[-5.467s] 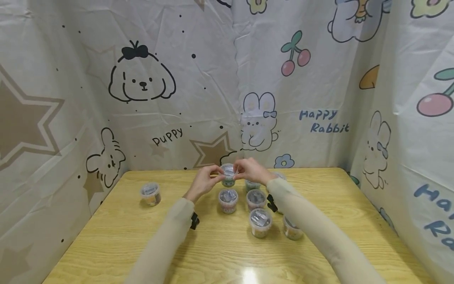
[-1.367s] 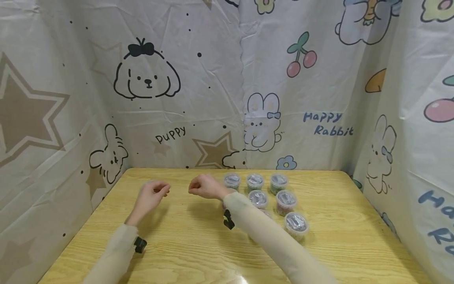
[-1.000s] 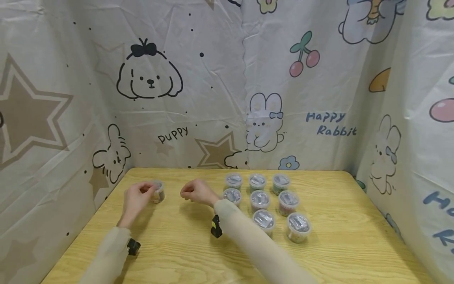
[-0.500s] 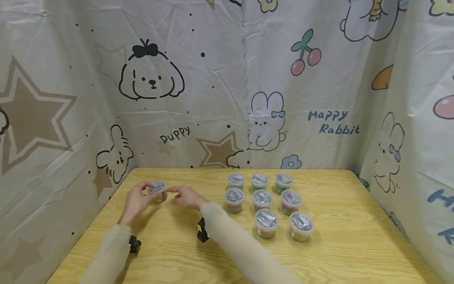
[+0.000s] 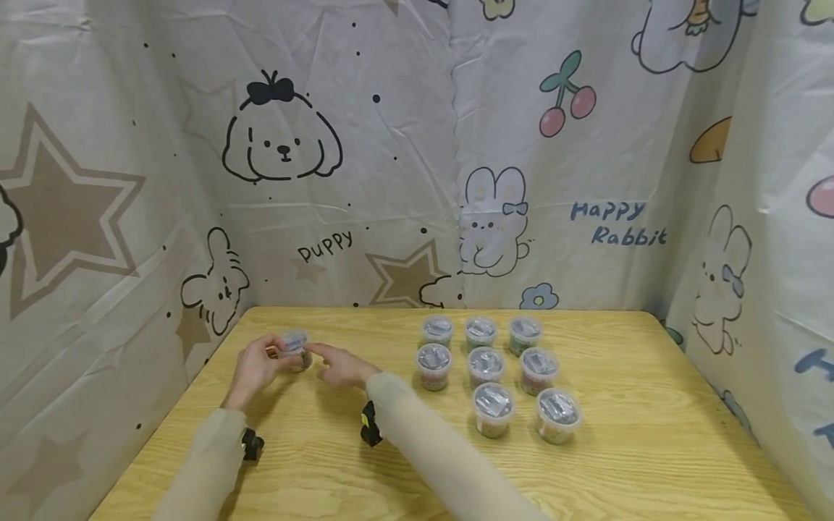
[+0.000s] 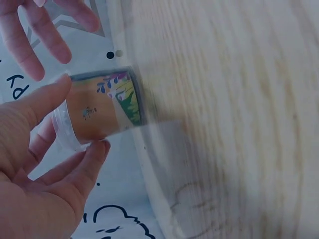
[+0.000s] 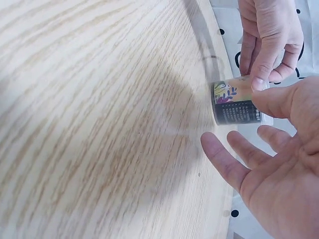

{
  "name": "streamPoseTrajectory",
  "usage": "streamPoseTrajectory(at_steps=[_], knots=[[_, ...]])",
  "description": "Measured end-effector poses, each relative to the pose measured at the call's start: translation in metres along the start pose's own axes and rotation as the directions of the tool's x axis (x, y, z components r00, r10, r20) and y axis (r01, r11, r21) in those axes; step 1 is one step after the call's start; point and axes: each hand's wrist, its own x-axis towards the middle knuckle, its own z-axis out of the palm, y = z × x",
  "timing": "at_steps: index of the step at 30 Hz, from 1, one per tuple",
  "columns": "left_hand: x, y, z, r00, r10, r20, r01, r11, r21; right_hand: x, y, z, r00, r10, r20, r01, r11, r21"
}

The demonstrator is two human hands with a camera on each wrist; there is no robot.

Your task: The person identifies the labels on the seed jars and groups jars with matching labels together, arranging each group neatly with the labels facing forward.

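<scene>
A small clear plastic tub (image 5: 297,352) stands near the table's back left, with a silvery packet under its lid. My left hand (image 5: 255,369) holds this tub between thumb and fingers. In the left wrist view its tan label (image 6: 102,107) shows printed leaves, and the left fingers (image 6: 97,154) press its side. My right hand (image 5: 343,365) is at the tub's right, index finger stretched out to its lid rim. In the right wrist view one digit of that hand (image 7: 271,102) lies against the tub, and the others spread loosely.
Several similar tubs stand in rows right of centre, among them a front one (image 5: 493,409), a right front one (image 5: 557,416) and a back one (image 5: 436,331). A printed curtain (image 5: 365,181) encloses the wooden table (image 5: 339,470) at the back and sides.
Both hands have left the back-centre tub and moved left to the lone tub. The left hand took hold of it; then the right index finger came up to its lid.
</scene>
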Motion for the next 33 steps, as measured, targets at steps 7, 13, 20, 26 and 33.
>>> streamPoseTrajectory(at_steps=[7, 13, 20, 26, 33], knots=[[0.0, 0.004, 0.001, 0.999, 0.029, 0.021, -0.03, 0.999, 0.028, -0.003, 0.002, 0.0, 1.0, -0.006, 0.005, 0.006, 1.0, -0.009], [-0.002, 0.011, 0.004, 0.999, 0.03, 0.02, -0.031, 0.999, 0.041, -0.004, 0.01, 0.001, 0.996, -0.047, -0.071, 0.045, 0.999, -0.029], [-0.001, 0.026, 0.012, 0.997, 0.054, 0.051, -0.055, 0.998, 0.035, -0.008, 0.021, -0.004, 0.968, -0.114, -0.225, 0.092, 0.99, -0.107], [-0.003, 0.039, 0.017, 0.994, 0.084, 0.064, -0.088, 0.995, 0.05, -0.016, 0.031, -0.005, 0.941, -0.13, -0.312, 0.122, 0.991, -0.047], [-0.005, 0.058, 0.022, 0.994, 0.103, 0.041, -0.105, 0.993, 0.045, -0.028, 0.037, -0.004, 0.89, -0.114, -0.442, 0.164, 0.983, 0.076]])
